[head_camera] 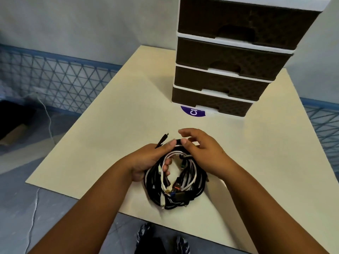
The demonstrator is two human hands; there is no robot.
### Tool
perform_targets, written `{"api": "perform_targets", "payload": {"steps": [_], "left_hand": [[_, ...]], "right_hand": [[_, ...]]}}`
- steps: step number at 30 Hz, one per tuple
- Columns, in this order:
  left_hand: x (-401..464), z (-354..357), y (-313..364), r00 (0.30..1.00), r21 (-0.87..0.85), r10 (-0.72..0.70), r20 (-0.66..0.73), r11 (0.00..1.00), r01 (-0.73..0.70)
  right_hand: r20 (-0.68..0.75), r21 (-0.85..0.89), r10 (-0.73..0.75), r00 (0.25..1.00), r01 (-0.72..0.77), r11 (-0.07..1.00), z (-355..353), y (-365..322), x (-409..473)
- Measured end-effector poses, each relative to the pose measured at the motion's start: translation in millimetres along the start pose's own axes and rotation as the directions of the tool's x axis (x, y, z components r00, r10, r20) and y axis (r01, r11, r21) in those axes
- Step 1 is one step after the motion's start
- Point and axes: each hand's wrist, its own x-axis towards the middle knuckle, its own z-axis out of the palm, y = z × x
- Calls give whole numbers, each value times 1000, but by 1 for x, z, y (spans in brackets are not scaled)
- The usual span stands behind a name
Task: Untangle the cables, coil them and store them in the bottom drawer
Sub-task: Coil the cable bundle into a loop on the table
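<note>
A coiled bundle of black and white cables [180, 187] lies near the front of the cream table [110, 129], its plugs gathered in the middle. My left hand [150, 160] grips the bundle's left side, fingers curled through the loop and thumb on top. A black plug end [162, 139] sticks out past that hand. My right hand [200, 149] hovers over the bundle's top right with fingers spread, its thumb touching the cable by my left thumb. Behind stands a brown and white drawer tower [229, 57]; its bottom drawer [211, 102] is closed.
A purple round sticker [192, 111] lies on the table in front of the tower. Blue mesh fencing [55, 77] runs along the left and right. A white cord [48, 121] trails on the grey floor at left. My shoes [163, 237] show below the table edge.
</note>
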Motion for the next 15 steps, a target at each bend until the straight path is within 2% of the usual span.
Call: {"api": "perform_targets", "payload": {"steps": [3,5,7,11,15], "left_hand": [[3,-1,1,1000,-150,-26,-7,988,25],[6,-6,0,998,-267,16,-55,963,-30],[8,-8,-1,992,-254,48,-120,964,-78],[3,-5,-1,976,-101,80,-204,990,-102],[3,-6,0,978,-165,108,-178,977,-138]], "right_hand": [[65,123,5,998,-13,992,9,0,11],[38,176,9,999,-16,984,13,3,13],[-3,179,1,1000,-1,984,16,6,12],[-68,219,25,997,-9,976,20,8,9],[-93,280,43,995,-15,960,17,10,4]]}}
